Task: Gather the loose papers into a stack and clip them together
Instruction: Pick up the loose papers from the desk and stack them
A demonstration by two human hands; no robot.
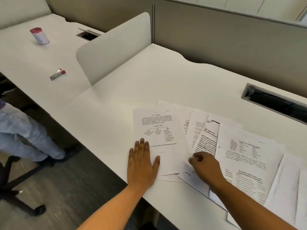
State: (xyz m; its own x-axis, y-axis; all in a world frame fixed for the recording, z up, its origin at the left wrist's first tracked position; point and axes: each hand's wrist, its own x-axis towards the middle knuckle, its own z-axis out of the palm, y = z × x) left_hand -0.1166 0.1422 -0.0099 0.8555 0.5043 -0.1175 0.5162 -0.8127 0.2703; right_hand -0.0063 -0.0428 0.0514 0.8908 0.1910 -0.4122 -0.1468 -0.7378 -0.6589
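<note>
Your left hand (142, 165) lies flat, its fingers straight, pressing the near left corner of the top sheet (156, 128), which sits at the left end of the loose papers (245, 151) fanned across the white desk (166, 77). Your right hand (206, 165) rests just beside it on the overlapping sheets, fingers curled toward the thumb, though whether they pinch a page cannot be told. A small silver tool with a red end (58, 74) lies well apart on the neighbouring desk.
</note>
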